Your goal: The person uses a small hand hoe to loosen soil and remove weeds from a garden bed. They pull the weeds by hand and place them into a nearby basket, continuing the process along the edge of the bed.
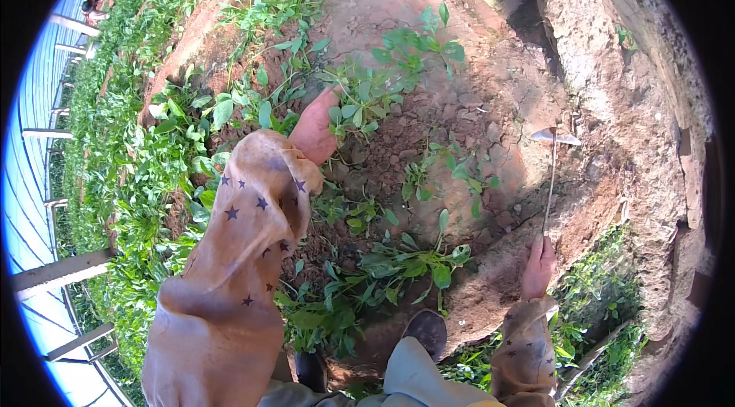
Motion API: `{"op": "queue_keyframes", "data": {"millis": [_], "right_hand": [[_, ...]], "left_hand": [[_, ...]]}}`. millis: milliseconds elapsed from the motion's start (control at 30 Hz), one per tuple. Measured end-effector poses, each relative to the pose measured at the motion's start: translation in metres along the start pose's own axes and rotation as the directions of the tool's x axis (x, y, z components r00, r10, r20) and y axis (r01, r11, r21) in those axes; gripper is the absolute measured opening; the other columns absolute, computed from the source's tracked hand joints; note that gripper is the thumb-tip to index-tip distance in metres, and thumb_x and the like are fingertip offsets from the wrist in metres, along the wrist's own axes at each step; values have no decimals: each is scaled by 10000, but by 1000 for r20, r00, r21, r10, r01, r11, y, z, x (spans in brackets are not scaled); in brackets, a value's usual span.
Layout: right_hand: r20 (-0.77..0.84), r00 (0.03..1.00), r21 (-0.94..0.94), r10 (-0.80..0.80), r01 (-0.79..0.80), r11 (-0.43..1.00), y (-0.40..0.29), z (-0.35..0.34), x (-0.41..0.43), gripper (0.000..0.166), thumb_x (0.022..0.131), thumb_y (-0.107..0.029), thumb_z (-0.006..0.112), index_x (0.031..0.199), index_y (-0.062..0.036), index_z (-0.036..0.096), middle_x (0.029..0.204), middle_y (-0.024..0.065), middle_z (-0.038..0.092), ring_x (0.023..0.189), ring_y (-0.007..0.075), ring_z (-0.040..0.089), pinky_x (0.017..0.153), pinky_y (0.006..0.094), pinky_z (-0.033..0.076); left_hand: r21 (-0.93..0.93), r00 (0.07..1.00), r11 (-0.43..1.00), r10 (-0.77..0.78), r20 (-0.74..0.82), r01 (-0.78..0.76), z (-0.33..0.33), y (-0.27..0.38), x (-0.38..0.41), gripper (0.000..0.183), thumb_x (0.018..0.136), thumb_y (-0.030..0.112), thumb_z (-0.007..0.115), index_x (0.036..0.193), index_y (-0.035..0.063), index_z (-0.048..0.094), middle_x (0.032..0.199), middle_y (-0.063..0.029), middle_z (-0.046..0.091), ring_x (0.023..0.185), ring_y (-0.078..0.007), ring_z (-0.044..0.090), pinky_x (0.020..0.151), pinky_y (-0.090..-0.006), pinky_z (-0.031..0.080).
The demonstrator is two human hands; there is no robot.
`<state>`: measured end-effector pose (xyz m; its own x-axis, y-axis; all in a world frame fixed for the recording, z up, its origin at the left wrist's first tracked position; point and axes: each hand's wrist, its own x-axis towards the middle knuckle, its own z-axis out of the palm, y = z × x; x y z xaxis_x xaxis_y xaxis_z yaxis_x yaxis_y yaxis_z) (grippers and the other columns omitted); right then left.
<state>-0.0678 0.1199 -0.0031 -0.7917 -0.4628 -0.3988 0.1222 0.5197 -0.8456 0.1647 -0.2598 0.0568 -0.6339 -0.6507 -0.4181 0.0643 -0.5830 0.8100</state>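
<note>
My left hand (316, 128) reaches forward over the soil, closed around a bunch of leafy green plants (363, 98). Leaves spread out past its far side and hide most of the fingers. Off to the right, my right hand (539, 269) grips the handle of a small hand hoe (550, 189). The hoe's thin shaft points away from me, and its wide metal blade (556, 135) is beside the rough earth bank. Between my hands, small seedlings (459, 168) grow from crumbly brown soil (413, 125). A larger leafy clump (413, 266) stands close to my feet.
Dense rows of green plants (138, 177) run along the left. Beyond them are blue sheeting (28, 177) and posts (63, 272); a person (96, 2) is far off. An eroded earth bank (597, 45) rises on the right. My shoe (426, 331) is below the clump.
</note>
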Motion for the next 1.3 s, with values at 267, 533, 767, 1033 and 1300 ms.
{"op": "queue_keyframes", "data": {"millis": [267,533,767,1033,1300], "right_hand": [[-27,982,-429,-188,158,890,-25,-6,15,265,937,-237,447,817,-12,518,613,107,474,541,193,440,516,342,364],[246,849,-456,-467,527,717,-75,0,-18,472,787,-101,622,1218,-25,443,1139,157,490,1058,293,489,923,420,407],[667,743,194,49,-237,952,-105,49,-78,551,790,-39,623,1281,-15,375,1124,104,528,934,166,553,823,295,460],[207,977,208,-45,1,978,-50,20,-53,220,849,-48,578,1061,7,556,917,42,605,787,102,545,675,234,447],[-33,991,286,131,-116,951,-18,-60,-33,270,832,-142,611,1051,5,554,959,68,602,799,138,549,709,274,449]], "left_hand": [[334,979,940,0,204,-69,11,21,-72,390,907,193,510,1243,9,438,1153,-96,521,1030,-195,517,851,-360,455],[-464,894,772,-309,325,436,69,-138,-164,472,881,165,565,1298,42,380,1232,-97,472,1107,-219,476,939,-340,396],[-410,856,754,-417,306,514,162,-160,-139,373,842,234,579,1137,28,486,1054,-124,547,897,-257,564,785,-360,445],[498,988,861,25,153,-99,208,-163,-150,624,831,245,559,1305,-26,257,1119,-264,478,966,-385,529,847,-395,416],[856,878,515,390,-278,42,52,-141,-139,96,851,83,515,894,23,577,826,-149,585,752,-314,586,677,-364,463]]}}
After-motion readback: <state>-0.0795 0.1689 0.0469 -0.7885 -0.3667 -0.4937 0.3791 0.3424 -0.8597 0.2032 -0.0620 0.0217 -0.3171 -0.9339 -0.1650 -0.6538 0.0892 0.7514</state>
